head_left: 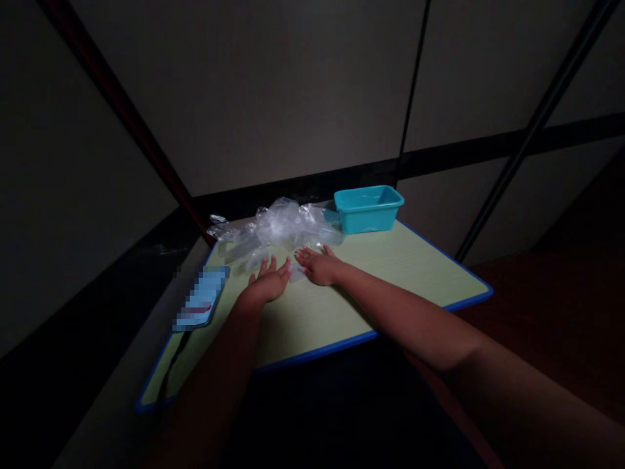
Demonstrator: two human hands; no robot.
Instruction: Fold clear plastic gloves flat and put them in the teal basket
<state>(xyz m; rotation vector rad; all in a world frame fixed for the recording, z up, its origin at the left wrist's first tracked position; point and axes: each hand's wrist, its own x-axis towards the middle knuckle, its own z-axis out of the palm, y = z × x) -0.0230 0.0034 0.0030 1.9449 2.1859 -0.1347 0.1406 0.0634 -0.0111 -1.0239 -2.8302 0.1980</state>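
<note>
Both of my hands rest low over the middle of a pale yellow-green table (332, 312) with a blue edge. My left hand (271, 281) has its fingers spread and pointing away from me. Beside it, my right hand (318, 266) lies palm down with its fingers stretched out. A small flat piece of clear plastic (297, 273) shows between the two hands, near the fingertips; how much of it lies under them is hidden. Just beyond the hands sits a crumpled heap of clear plastic (283, 225), shiny and loosely piled.
At the table's back right stands a turquoise plastic basket (368, 219). Toward the left edge lies a phone-like device (202, 298), its screen blurred, with a dark strap or cable (173, 361) running from it. Dark-framed panels (293, 98) rise right behind the table.
</note>
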